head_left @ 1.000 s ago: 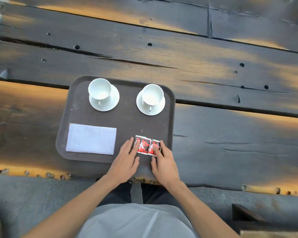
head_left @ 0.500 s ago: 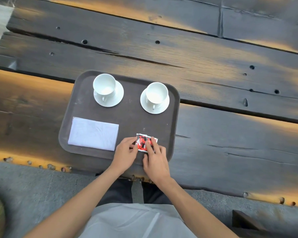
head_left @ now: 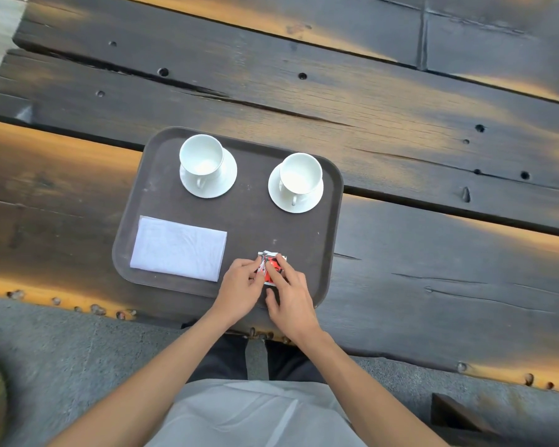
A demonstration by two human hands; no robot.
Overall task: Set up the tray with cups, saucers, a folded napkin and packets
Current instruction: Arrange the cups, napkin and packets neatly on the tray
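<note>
A dark brown tray lies on the wooden table. At its back stand two white cups on white saucers, the left cup and the right cup. A folded white napkin lies at the tray's front left. At the front right, red and white packets are gathered in a small overlapping pile. My left hand pinches the pile's left side. My right hand presses fingers on top of the packets, hiding part of them.
The table is made of dark, weathered planks with gaps and holes. Its near edge runs just in front of the tray. Grey ground lies below, and a dark wooden piece sits at the lower right.
The packets lay side by side before; both hands have pushed them together into one overlapping pile. My hands moved closer to each other.
</note>
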